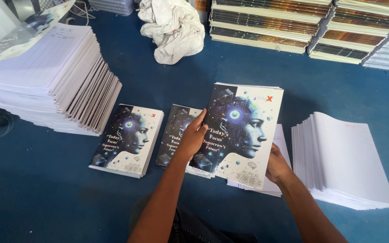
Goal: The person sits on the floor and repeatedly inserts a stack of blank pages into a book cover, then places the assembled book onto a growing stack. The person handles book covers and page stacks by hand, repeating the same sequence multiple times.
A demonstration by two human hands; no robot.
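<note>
Both hands grip notebook (pixel 241 132): left hand (pixel 193 137) fingers on cover, right hand (pixel 276 165) at btm edge, squaring it over loose pages (pixel 281 144).

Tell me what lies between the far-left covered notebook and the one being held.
A third covered notebook lies between them in the head view, under the left hand.

1. The held notebook (pixel 241 130) lies over a paper stack (pixel 279 148), between left hand (pixel 193 137) and right hand (pixel 276 165).
2. Two notebooks (pixel 129 139) lie to its left.
3. A tall paper pile (pixel 46 76) sits far left, another pile (pixel 345 162) right.
</note>
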